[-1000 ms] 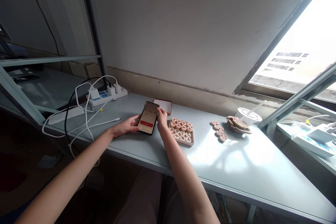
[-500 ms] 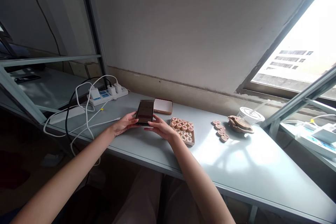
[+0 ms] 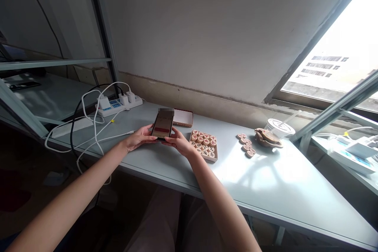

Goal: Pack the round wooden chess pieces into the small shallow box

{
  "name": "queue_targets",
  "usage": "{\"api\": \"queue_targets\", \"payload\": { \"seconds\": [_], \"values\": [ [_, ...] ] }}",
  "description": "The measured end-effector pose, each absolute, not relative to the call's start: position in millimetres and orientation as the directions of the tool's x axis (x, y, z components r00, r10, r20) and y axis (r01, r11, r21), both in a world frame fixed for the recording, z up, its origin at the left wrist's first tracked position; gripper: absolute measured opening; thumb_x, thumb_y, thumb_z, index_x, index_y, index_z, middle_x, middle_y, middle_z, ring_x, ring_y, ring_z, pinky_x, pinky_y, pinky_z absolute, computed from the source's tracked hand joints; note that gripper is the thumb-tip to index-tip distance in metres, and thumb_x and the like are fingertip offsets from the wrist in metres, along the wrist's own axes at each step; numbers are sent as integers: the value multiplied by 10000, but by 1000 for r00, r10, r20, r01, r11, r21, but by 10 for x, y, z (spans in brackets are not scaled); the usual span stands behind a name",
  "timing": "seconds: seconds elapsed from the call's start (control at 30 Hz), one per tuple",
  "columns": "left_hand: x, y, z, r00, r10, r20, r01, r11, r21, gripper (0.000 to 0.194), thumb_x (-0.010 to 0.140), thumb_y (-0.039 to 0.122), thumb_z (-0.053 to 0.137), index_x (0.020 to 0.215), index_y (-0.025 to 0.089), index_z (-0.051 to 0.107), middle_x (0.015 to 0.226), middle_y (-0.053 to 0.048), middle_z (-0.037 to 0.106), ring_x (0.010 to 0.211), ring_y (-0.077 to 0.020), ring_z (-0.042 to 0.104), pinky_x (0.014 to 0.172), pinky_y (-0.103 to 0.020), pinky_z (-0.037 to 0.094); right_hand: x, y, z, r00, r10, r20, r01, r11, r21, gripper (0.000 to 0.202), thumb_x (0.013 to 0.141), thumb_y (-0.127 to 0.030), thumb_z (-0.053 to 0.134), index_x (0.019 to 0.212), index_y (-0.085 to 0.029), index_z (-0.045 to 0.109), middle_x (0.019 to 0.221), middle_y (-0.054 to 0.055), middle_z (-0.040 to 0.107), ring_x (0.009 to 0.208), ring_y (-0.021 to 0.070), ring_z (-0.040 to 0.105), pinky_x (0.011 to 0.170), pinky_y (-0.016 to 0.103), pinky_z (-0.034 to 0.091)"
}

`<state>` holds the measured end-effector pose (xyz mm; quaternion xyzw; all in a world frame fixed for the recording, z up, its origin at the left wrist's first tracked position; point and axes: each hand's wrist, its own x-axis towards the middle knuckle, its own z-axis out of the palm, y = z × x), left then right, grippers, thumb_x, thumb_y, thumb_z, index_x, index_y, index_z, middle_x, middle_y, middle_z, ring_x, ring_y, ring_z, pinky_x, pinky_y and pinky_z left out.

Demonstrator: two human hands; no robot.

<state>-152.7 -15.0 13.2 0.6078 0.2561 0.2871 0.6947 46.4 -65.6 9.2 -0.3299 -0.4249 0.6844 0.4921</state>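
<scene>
A smartphone (image 3: 162, 124) with a lit screen is held between both hands over the table. My left hand (image 3: 140, 138) grips its left side, thumb along the lower edge. My right hand (image 3: 180, 141) grips the right side, its thumb at the lower right corner. Just right of my right hand lies an open box (image 3: 216, 151) of round wooden Chinese chess pieces (image 3: 206, 141), red characters at the back and black ones in front. Behind the phone sits the box's lid (image 3: 183, 117), its pale inside facing up, partly hidden.
Several loose chess pieces (image 3: 246, 145) lie on the table (image 3: 283, 193) to the right. Beyond them are a carved brown dish (image 3: 268, 139) and a lidded plastic cup (image 3: 280, 127) with a straw. At left, a power strip (image 3: 118, 104) carries chargers and tangled white cables (image 3: 96, 126).
The phone's screen has brightened from dark to lit, and both hands still hold it. The whole view has shifted slightly.
</scene>
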Motion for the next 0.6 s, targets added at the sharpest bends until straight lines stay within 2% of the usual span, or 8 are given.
{"api": "queue_targets", "payload": {
  "seconds": [0.2,0.43,0.5,0.6],
  "values": [
    [-1519,-105,67,667,744,-31,-92,124,988,647,692,184,728,1275,216,450,1211,-108,604,1072,-244,587,887,-365,502,375,-634,6,-207,978,11,-358,-66,-931,670,600,-132,663,1217,-208,412,967,31,635,898,190,616,847,386,512],
    [-1531,-81,29,701,712,-43,-110,168,980,686,694,132,726,1293,225,404,1202,-100,609,1110,-235,564,903,-338,491,413,-655,20,-203,979,-9,-316,-74,-946,720,583,-135,651,1245,-237,386,1019,36,621,951,207,593,843,384,499],
    [-1544,-80,33,712,699,-65,-121,213,969,630,739,182,699,1299,226,413,1208,-100,603,1099,-232,571,901,-342,492,434,-674,46,-220,975,-22,-309,-91,-946,698,585,-130,654,1232,-242,418,1032,30,623,961,196,590,884,376,476],
    [-1564,-67,27,676,731,-89,-169,272,947,443,820,308,615,1235,194,509,1201,-102,604,1069,-227,586,866,-325,508,435,-705,88,-247,968,-43,-333,-127,-934,621,592,-134,679,1175,-232,486,1037,23,630,970,175,591,964,359,423]
  ]
}}
